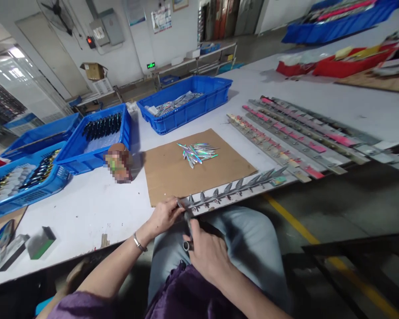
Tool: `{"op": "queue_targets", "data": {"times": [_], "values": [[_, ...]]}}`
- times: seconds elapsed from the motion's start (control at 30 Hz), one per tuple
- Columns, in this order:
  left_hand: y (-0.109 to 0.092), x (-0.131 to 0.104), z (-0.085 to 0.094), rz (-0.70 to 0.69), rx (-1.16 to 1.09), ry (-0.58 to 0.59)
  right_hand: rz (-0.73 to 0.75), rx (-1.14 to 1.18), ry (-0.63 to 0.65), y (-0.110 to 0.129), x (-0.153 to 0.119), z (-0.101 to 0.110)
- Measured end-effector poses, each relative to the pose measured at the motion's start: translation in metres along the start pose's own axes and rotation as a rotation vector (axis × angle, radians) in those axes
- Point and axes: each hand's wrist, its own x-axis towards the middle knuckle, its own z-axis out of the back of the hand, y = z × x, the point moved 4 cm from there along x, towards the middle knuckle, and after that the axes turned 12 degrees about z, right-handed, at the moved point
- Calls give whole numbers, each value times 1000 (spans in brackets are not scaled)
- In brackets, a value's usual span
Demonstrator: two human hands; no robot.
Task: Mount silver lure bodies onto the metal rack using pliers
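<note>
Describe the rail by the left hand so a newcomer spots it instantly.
Start at the white table, then the brown cardboard sheet on it. Along the sheet's near edge, running rightward from the left hand, is the narrow rail. Unlike the pink-marked strips farther off to the right, it carries a row of grey leaf-shaped pieces sticking up.

Strips (199,153) on cardbd (164,177), on tbl (108,206); rail (221,198) in frt; bins (194,113) behind & L; other rails (287,138) R.

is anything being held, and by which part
Right hand: a dark tool, gripped near its round end. Left hand: near one end of the strip; hold unclear.
</note>
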Motion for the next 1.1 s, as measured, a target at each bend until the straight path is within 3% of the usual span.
{"op": "queue_targets", "data": {"times": [0.13, 0.23, 0.3, 0.33, 0.4, 0.47, 0.53, 0.63, 0.73, 0.8, 0.9, 1.0, 1.1], "values": [[2, 0, 10, 12, -35, 36, -163, 853, -170, -23, -4, -28], [3, 15, 30, 22, -70, 282, -216, 1218, -200, -27, -3, -47], [5, 37, 44, 88, -18, 415, -239, 1247, -226, -27, -2, -54], [6, 52, 49, 145, 43, 404, -243, 1237, -235, -26, -2, -57], [11, 89, 53, 305, 203, 244, -243, 1214, -246, -25, -1, -62], [15, 127, 47, 463, 333, 57, -240, 1211, -246, -25, -1, -64], [18, 161, 31, 553, 387, -24, -229, 1214, -242, -24, 0, -63], [21, 199, 12, 612, 405, -35, -193, 1141, -262, -24, 2, -55], [23, 218, 10, 642, 396, 15, -192, 1040, -281, -25, 4, -47], [23, 220, 14, 652, 366, 60, -191, 974, -268, -25, 4, -42], [26, 200, 19, 660, 282, 103, -166, 826, -264, -24, -1, -34], [32, 160, 25, 653, 135, 95, -158, 802, -274, -24, -8, -31], [35, 107, 38, 560, -252, 50, -187, 951, -270, -26, -13, -37]]}}
